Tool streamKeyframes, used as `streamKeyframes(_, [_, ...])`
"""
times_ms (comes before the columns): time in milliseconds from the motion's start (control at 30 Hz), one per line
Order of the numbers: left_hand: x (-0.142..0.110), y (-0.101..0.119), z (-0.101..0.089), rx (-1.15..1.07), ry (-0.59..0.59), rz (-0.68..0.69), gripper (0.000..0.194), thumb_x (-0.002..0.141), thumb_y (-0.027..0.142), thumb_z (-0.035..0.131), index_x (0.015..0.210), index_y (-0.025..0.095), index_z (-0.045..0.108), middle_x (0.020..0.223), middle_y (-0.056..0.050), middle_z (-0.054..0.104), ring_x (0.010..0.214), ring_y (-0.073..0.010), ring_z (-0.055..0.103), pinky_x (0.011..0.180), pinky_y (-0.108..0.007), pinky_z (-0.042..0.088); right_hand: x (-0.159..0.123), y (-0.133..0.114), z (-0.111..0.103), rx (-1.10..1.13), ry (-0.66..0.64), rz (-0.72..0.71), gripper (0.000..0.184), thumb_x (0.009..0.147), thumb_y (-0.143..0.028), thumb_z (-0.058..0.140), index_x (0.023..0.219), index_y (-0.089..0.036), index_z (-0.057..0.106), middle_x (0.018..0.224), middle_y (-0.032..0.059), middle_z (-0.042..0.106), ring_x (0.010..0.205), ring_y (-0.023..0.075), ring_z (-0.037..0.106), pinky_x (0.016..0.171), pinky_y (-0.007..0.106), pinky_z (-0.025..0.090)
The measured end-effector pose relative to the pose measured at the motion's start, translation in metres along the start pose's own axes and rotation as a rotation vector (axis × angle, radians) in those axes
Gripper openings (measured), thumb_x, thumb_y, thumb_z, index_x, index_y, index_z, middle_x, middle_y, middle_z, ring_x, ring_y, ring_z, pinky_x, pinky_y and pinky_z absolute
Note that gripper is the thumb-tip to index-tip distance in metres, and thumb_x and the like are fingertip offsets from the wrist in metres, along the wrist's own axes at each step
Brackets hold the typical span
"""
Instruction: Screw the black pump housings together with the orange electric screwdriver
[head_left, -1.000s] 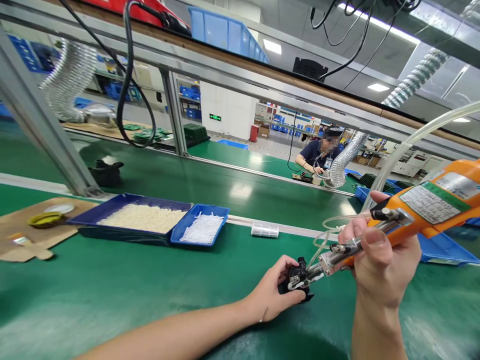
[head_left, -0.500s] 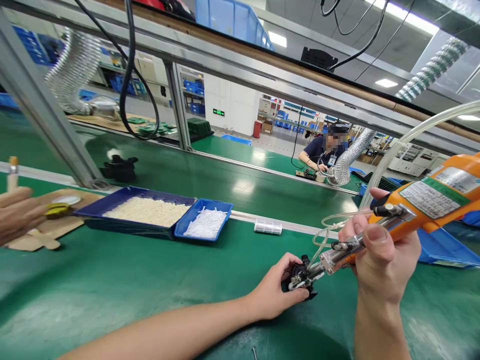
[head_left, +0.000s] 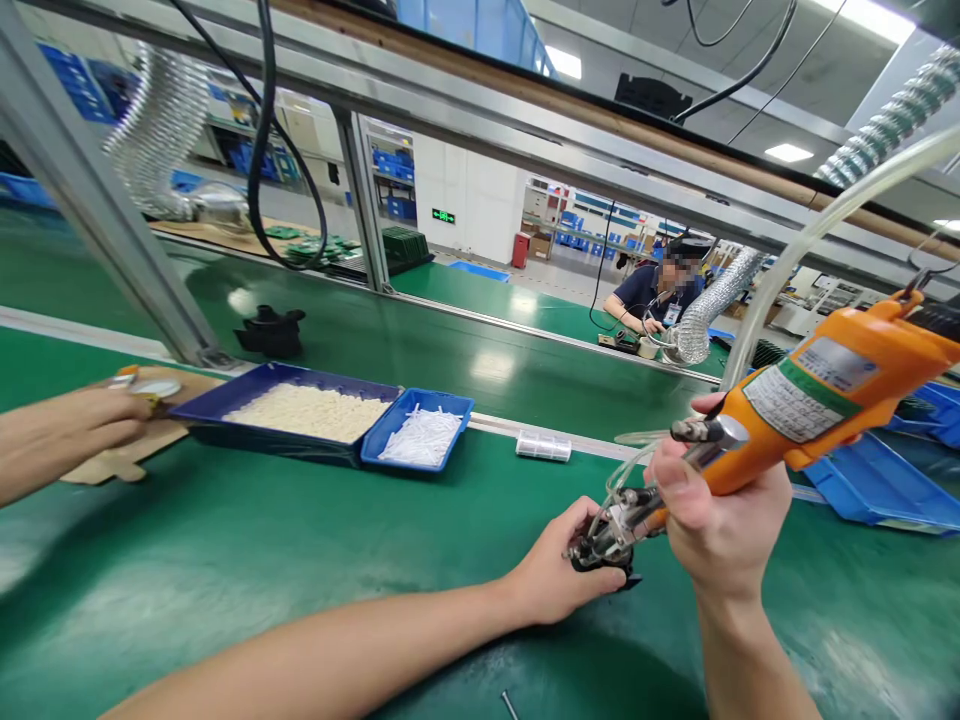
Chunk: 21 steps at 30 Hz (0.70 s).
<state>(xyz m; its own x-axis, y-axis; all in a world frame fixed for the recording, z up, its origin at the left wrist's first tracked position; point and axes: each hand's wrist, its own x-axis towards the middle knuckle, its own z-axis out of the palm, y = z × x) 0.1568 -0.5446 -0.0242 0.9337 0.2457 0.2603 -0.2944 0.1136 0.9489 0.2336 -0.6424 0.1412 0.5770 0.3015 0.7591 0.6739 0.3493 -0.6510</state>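
Note:
My right hand [head_left: 724,510] is wrapped round an orange power screwdriver [head_left: 862,375] with a printed label and clear air tubes. The metal nose of the screwdriver slants down to the left, its tip at a small black plastic part [head_left: 628,578]. That part sits on the green bench, held between the thumb and fingers of my left hand [head_left: 559,570]. The nose and my fingers hide much of it, so I cannot tell whether the tip touches a screw.
A purple tray [head_left: 199,410] of cream pieces and a blue tray [head_left: 367,455] of white strips stand side by side. Behind them lies another black part [head_left: 270,332]. Another person's hand [head_left: 112,425] works at the left. A screw [head_left: 509,705] lies near the front.
My right hand and the screwdriver have moved left, the tool now more upright over the black part. The other person's hand at the left has moved right, over the cardboard.

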Motion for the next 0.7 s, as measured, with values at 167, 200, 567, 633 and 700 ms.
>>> streamKeyframes(167, [0.0, 0.001, 0.002, -0.008, 0.028, 0.009, 0.049, 0.077, 0.029, 0.087, 0.117, 0.017, 0.063, 0.098, -0.003, 0.068, 0.108, -0.0289, 0.066, 0.102, -0.043, 0.05, 0.0, -0.004, 0.008, -0.027, 0.009, -0.019, 0.033, 0.074, -0.032, 0.092, 0.09, -0.021, 0.064, 0.068, -0.0054, 0.06, 0.051, 0.0103, 0.055, 0.05, 0.021, 0.05])
streamKeyframes(200, [0.0, 0.001, 0.002, -0.002, 0.029, 0.008, 0.051, 0.076, 0.029, 0.088, 0.119, 0.017, 0.063, 0.1, -0.004, 0.069, 0.11, -0.0294, 0.065, 0.103, -0.043, 0.049, 0.001, -0.004, 0.009, -0.018, 0.009, -0.014, 0.034, 0.074, -0.031, 0.091, 0.093, -0.022, 0.065, 0.066, -0.0064, 0.058, 0.051, 0.0102, 0.054, 0.05, 0.021, 0.051])
streamKeyframes(567, [-0.006, -0.008, -0.001, -0.032, 0.029, -0.141, 0.113, 0.064, 0.024, 0.096, 0.154, 0.026, 0.027, 0.121, -0.009, 0.069, 0.112, -0.0282, 0.067, 0.11, -0.049, 0.045, 0.02, -0.009, -0.015, 0.233, 0.166, 0.114, 0.056, 0.076, -0.045, 0.09, 0.118, -0.018, 0.065, 0.069, -0.0042, 0.056, 0.049, 0.0113, 0.049, 0.044, 0.024, 0.046])
streamKeyframes(633, [-0.007, -0.01, -0.001, -0.008, 0.018, -0.169, 0.126, 0.063, 0.023, 0.095, 0.159, 0.027, 0.014, 0.117, -0.007, 0.069, 0.106, -0.026, 0.067, 0.108, -0.049, 0.045, 0.027, -0.018, -0.027, 0.278, 0.234, 0.067, 0.059, 0.076, -0.048, 0.09, 0.12, -0.018, 0.066, 0.065, -0.0056, 0.051, 0.047, 0.0104, 0.044, 0.04, 0.022, 0.041])
streamKeyframes(700, [-0.007, -0.01, 0.0, 0.01, -0.012, -0.168, 0.126, 0.063, 0.026, 0.095, 0.161, 0.026, 0.017, 0.116, -0.006, 0.067, 0.104, -0.0254, 0.066, 0.108, -0.047, 0.045, 0.033, -0.024, -0.036, 0.271, 0.271, 0.02, 0.062, 0.074, -0.048, 0.089, 0.122, -0.018, 0.065, 0.064, -0.0059, 0.049, 0.046, 0.0103, 0.041, 0.038, 0.022, 0.038])
